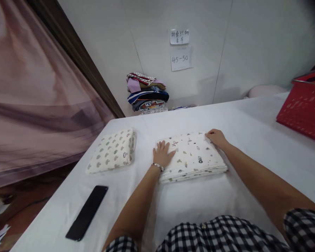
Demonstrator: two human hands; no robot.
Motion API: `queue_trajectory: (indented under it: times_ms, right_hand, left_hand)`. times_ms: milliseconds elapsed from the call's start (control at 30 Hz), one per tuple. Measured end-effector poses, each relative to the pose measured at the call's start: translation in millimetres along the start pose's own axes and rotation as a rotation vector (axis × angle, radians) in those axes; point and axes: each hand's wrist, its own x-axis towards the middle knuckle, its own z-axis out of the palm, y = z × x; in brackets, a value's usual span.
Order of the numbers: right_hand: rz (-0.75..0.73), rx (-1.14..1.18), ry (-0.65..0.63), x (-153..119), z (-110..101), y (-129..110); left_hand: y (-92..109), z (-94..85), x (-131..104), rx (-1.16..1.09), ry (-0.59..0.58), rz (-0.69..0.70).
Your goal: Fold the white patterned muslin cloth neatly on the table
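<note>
A folded white cloth (191, 152) with small printed motifs, among them a red starfish shape, lies in front of me in several layers. On its left part rests my left hand (163, 154), fingers spread flat; a bracelet circles that wrist. My right hand (215, 137) pinches the cloth at its far right corner, thumb and fingers together. To the left lies a second folded white cloth (111, 150), printed with green and a few red mushroom-like shapes; neither hand touches it.
The white table (199, 206) carries a black phone (88, 211) at the left front and a red plastic basket (304, 101) at the far right. Beyond the back edge rises a pile of folded fabrics (148, 94). A pink curtain (42, 87) hangs at the left; paper signs (180, 57) are on the wall.
</note>
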Motion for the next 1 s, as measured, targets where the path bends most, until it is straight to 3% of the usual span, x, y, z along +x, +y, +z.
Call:
queue_trajectory:
  times_ms: [300, 600, 833, 900, 1000]
  right_hand:
    - [0.001, 0.024, -0.021, -1, 2, -1]
    - [-0.035, -0.077, -0.023, 11, 5, -8]
    - [-0.04, -0.18, -0.01, 2, 3, -11]
    - [-0.123, -0.217, 0.008, -5, 2, -21]
    - [-0.464, -0.299, 0.043, -20, 8, -42]
  left_hand:
    - [-1, 5.1, -3, 0.001, 0.01, 0.003]
    - [0, 7.6, -3, 0.013, 0.036, -0.004]
    - [0, 5.4, -2, -0.019, 0.023, -0.007]
    - [4, -0.4, -2, -0.04, 0.006, -0.023]
    - [14, -8.1, -2, -0.036, 0.031, -0.019]
